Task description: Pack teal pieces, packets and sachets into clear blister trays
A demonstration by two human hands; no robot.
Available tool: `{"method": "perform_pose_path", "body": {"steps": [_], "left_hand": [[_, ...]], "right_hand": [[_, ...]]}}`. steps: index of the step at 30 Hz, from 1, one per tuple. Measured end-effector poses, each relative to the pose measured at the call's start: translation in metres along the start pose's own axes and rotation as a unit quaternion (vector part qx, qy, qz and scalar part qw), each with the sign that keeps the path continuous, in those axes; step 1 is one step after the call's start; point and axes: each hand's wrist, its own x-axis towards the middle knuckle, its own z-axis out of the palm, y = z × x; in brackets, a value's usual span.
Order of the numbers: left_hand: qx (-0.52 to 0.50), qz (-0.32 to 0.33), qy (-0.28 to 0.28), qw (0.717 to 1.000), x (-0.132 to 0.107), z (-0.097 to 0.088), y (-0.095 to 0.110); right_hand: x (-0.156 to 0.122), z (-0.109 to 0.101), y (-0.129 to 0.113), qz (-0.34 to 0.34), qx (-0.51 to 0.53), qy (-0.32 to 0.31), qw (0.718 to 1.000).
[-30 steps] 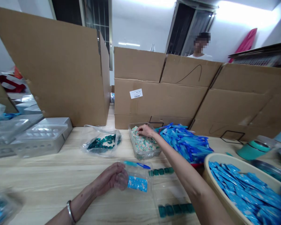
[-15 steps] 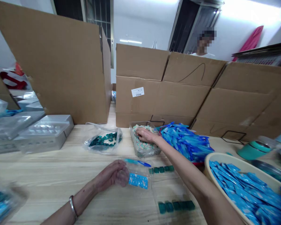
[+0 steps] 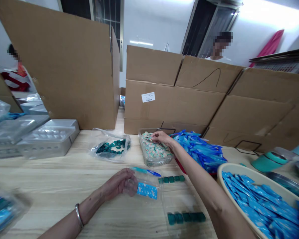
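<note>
My left hand [image 3: 122, 183] grips the left edge of an open clear plastic case [image 3: 147, 177], its fingers curled beside a round clear part. Inside the case lie a blue-and-turquoise pen-shaped piece [image 3: 146, 171] and a blue patterned packet [image 3: 147, 190]. On the clear plastic to its right are two rows of dark green squares [image 3: 186, 217]. My right hand [image 3: 161, 136] is over a clear tub [image 3: 154, 162] heaped with small pale pink-and-green pieces [image 3: 156, 150]. Its fingertips are pinched together at the heap; what is between them is too small to make out.
A bag of green pieces [image 3: 112, 147] lies left of the tub, a pile of blue slim pieces [image 3: 199, 151] right. A cream basin [image 3: 220, 176] holds blue packets. Clear boxes [image 3: 47, 142] stand left; cardboard boxes [image 3: 174, 103] wall the back. A person [image 3: 218, 49] is beyond them.
My right hand has lifted slightly and shifted right within the tub, its fingers now pinched at the top of the heap. My left hand stays on the case.
</note>
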Motion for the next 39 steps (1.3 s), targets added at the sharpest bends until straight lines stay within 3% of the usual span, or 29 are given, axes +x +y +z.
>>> {"method": "perform_pose_path", "body": {"steps": [4,10,25,33,39], "left_hand": [[-0.002,0.002,-0.002,1.0,0.0,-0.001,-0.001],[-0.001,0.0,0.0,1.0,0.0,-0.001,-0.002],[-0.011,0.003,-0.001,1.0,0.0,-0.004,-0.003],[-0.009,0.006,-0.001,1.0,0.001,-0.004,-0.004],[-0.002,0.003,-0.001,1.0,0.0,-0.003,-0.002]], "right_hand": [[0.007,0.013,0.002,0.042,0.003,0.003,0.999],[0.015,0.033,0.008,0.075,-0.055,0.061,0.994],[0.01,0.031,-0.011,0.026,-0.24,0.049,0.969],[0.003,0.038,-0.011,-0.027,-0.213,0.091,0.972],[0.007,0.029,0.001,-0.049,-0.159,0.073,0.983]]}}
